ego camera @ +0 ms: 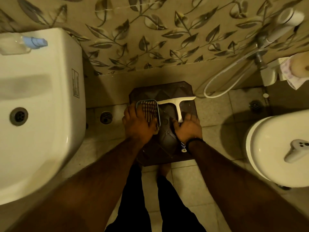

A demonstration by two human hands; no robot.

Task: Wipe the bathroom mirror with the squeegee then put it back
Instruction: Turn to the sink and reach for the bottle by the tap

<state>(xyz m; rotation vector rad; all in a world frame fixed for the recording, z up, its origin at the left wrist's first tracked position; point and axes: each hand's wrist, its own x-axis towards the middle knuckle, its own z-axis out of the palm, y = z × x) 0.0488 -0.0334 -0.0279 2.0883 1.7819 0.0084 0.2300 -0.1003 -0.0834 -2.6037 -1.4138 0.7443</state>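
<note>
Looking down at a dark stool between sink and toilet. Squeegee lies on the stool; my right hand sits over its handle end, fingers curled, but I cannot tell if they have closed on it. Left hand rests on a tray with a checked cloth, grip unclear. Risk: a loose pinch lets the squeegee slide off onto tile; lifting could also nudge the tray. Sink's sticker is unreadable.
</note>
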